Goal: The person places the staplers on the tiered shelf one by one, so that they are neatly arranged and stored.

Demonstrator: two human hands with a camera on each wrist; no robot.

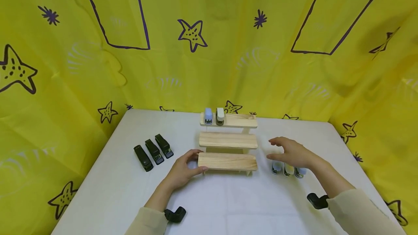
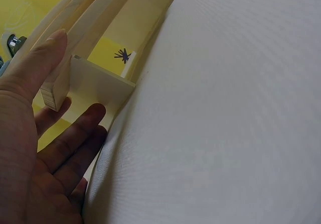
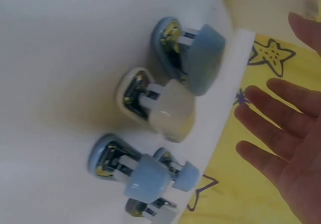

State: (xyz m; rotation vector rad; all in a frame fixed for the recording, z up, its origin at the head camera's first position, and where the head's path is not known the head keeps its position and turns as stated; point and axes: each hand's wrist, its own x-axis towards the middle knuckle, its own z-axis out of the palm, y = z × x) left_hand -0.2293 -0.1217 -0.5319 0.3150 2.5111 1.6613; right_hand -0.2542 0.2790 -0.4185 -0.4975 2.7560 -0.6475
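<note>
A three-tier wooden display stand (image 1: 228, 160) stands at the table's middle. My left hand (image 1: 183, 169) holds the left end of its lowest board, thumb on the front side and fingers around the back. The left wrist view shows that board end (image 2: 55, 91) between thumb and fingers. On the top tier sit a blue mini stapler (image 1: 208, 116) and a cream one (image 1: 220, 116). My right hand (image 1: 292, 151) hovers with fingers spread, holding nothing, over a row of small staplers: a blue one (image 3: 203, 61), a cream one (image 3: 173, 111) and another blue one (image 3: 145, 176).
Three black staplers (image 1: 154, 151) lie side by side left of the stand. In the right wrist view, a smaller-looking blue stapler (image 3: 185, 176) and a greyish one (image 3: 163, 213) stand beyond the row. A yellow patterned curtain (image 1: 222, 64) borders the white table (image 1: 241, 206).
</note>
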